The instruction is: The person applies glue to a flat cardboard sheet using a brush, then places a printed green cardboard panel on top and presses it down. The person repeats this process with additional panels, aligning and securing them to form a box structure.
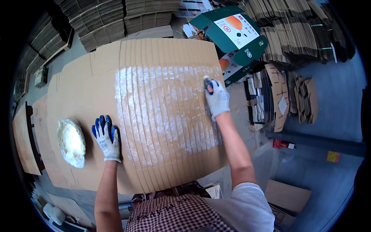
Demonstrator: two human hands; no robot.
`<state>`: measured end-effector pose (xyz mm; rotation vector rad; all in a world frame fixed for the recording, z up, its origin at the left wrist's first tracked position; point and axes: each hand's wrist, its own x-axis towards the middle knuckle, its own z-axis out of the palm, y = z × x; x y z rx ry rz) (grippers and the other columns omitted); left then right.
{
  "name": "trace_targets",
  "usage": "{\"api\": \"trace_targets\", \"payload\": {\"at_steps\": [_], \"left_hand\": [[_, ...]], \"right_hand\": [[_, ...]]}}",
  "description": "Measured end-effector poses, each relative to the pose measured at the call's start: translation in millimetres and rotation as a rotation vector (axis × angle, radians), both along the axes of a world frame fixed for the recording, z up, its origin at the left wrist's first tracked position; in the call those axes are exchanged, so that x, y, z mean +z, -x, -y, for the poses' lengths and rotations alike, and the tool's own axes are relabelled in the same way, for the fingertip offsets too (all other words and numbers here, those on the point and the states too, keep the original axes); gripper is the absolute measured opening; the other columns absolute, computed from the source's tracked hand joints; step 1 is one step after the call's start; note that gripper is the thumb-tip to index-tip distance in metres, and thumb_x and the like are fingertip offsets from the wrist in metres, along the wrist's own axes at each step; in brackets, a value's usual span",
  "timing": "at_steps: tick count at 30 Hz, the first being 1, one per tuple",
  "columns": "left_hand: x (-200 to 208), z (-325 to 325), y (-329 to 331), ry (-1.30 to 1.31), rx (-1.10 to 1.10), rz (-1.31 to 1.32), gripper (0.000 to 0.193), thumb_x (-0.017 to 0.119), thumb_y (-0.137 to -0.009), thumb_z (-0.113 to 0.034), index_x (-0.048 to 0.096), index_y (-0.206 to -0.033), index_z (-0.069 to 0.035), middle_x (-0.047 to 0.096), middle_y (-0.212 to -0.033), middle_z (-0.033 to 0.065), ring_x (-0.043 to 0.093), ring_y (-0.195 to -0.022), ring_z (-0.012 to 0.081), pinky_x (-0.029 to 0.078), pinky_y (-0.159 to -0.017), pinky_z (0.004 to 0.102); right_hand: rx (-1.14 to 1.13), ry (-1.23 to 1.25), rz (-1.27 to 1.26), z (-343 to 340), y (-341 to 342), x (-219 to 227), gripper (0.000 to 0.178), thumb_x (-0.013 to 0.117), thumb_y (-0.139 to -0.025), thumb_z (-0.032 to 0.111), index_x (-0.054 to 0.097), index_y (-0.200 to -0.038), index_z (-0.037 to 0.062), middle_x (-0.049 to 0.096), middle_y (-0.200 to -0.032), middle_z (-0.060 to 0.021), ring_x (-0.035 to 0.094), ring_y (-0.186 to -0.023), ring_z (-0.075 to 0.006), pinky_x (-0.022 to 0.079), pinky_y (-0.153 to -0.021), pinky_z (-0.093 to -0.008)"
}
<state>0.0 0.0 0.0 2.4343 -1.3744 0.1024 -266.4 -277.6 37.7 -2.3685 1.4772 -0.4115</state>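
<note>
My left hand [105, 140], in a white glove with blue fingers, lies flat with its fingers spread on a brown cardboard sheet [83, 83]. To its right, a fanned stack of cardboard sheets [131, 58] overlaps in narrow strips, their middle smeared with a shiny whitish wet coating [154, 104]. At the far right of that coating, my right hand [217, 97], gloved alike, is closed around a small tool with a reddish part, mostly hidden by the fingers. A shallow round bowl [61, 131], lined with crumpled clear plastic and holding something pale, stands left of my left hand.
Behind the work surface at right sits a green printed carton [206, 23] with raised flaps. Bundled flat cardboard [98, 23] is piled at the back, with more stacks [288, 34] at the far right. A dark beam [320, 144] crosses the floor on the right.
</note>
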Motion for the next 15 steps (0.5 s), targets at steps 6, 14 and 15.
{"api": "trace_targets", "payload": {"at_steps": [6, 14, 15], "left_hand": [[-1, 5, 1, -0.021, 0.023, -0.032, 0.042, 0.049, -0.082, -0.019, 0.045, -0.123, -0.010, 0.040, -0.129, 0.0110, 0.031, -0.122, 0.0289, 0.016, -0.103, 0.0448], [2, 0, -1, -0.026, 0.033, -0.033, 0.043, 0.049, -0.082, -0.020, 0.044, -0.124, -0.011, 0.039, -0.130, 0.0109, 0.030, -0.123, 0.0289, 0.015, -0.104, 0.0446], [2, 2, 0, -0.026, 0.029, -0.040, 0.043, 0.049, -0.082, -0.020, 0.044, -0.124, -0.011, 0.039, -0.130, 0.0109, 0.030, -0.123, 0.0290, 0.014, -0.104, 0.0446]], "right_hand": [[0.213, 0.139, -0.161, -11, -1, -21, 0.037, 0.058, -0.072, 0.014, 0.050, -0.108, 0.0117, 0.056, -0.100, -0.0121, 0.056, -0.084, -0.0308, 0.046, -0.075, -0.0396], [0.142, 0.023, 0.126, -20, -14, -2, 0.035, 0.057, -0.072, 0.007, 0.054, -0.106, 0.0098, 0.055, -0.106, -0.0129, 0.053, -0.096, -0.0302, 0.044, -0.081, -0.0347], [0.222, -0.005, 0.137, -28, -16, 1, 0.035, 0.056, -0.072, 0.005, 0.054, -0.107, 0.0104, 0.055, -0.107, -0.0125, 0.053, -0.096, -0.0296, 0.044, -0.082, -0.0339]]}}
